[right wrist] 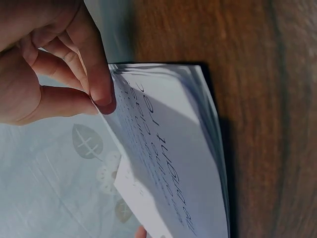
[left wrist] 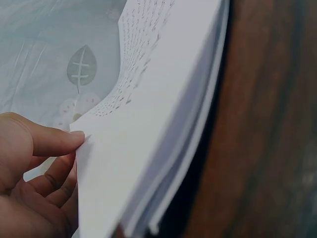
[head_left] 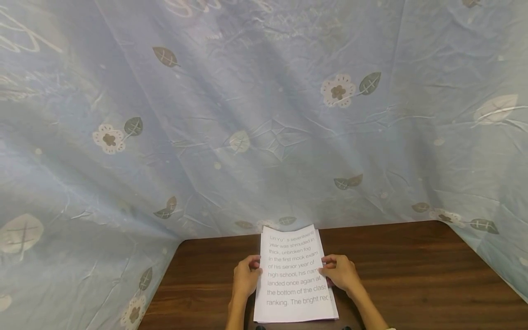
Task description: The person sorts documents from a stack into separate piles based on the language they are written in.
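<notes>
A stack of white printed sheets [head_left: 294,275], with large English text on the top page, is held upright-facing between both hands above the table's near edge. My left hand [head_left: 246,277] pinches its left edge; in the left wrist view the thumb [left wrist: 59,143] lies on the top sheet with the other fingers behind it. Gripping the right edge, my right hand [head_left: 340,273] has thumb and fingers pressed together on the paper in the right wrist view. The sheets [right wrist: 163,148] bend there, and their layered edges fan slightly apart.
The dark brown wooden table [head_left: 412,270] spreads out on both sides of the paper. Behind it and along its sides hangs a pale blue cloth [head_left: 280,160] printed with leaves and flowers. Two small dark round objects [head_left: 261,327] show at the bottom edge, below the paper.
</notes>
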`<state>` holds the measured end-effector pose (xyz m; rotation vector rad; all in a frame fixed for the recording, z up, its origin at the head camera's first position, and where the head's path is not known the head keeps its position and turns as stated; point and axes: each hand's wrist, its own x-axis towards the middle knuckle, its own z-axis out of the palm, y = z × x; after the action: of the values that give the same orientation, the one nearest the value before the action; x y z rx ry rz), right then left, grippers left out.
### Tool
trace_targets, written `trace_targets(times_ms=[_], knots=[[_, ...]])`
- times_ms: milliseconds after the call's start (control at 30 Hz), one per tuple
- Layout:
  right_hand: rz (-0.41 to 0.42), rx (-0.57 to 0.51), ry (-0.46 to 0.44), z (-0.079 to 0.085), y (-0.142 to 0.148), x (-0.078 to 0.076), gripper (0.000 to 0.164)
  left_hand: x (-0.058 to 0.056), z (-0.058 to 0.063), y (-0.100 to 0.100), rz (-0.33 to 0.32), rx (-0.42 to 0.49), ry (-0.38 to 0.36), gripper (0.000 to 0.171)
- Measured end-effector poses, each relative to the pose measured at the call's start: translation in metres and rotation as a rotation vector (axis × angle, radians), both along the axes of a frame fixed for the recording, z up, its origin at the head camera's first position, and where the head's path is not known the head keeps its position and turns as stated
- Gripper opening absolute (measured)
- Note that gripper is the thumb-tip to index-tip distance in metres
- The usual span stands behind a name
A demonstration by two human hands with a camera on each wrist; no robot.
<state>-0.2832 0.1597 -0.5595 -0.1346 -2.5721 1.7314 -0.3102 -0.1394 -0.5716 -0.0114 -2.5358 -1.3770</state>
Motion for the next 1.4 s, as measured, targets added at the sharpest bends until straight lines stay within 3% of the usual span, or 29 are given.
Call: trace_targets(times_ms=[300, 733, 1100, 1400], knots=[[0.002, -0.005, -0.013, -0.002, 0.001, 0.001, 0.034, 0.001, 0.000, -0.002, 0.009, -0.001, 0.002, 0.035], [0.009, -0.004, 0.004, 0.002, 0.001, 0.004, 0.034, 0.003, 0.002, -0.005, -0.026, 0.016, -0.004, 0.036], [0.041, -0.016, -0.006, 0.009, 0.007, -0.001, 0.033, -0.003, 0.005, -0.005, -0.028, 0.030, -0.004, 0.037], [0.053, -0.035, -0.057, 0.006, 0.019, 0.005, 0.035, 0.004, 0.003, 0.006, -0.011, 0.080, -0.031, 0.035]])
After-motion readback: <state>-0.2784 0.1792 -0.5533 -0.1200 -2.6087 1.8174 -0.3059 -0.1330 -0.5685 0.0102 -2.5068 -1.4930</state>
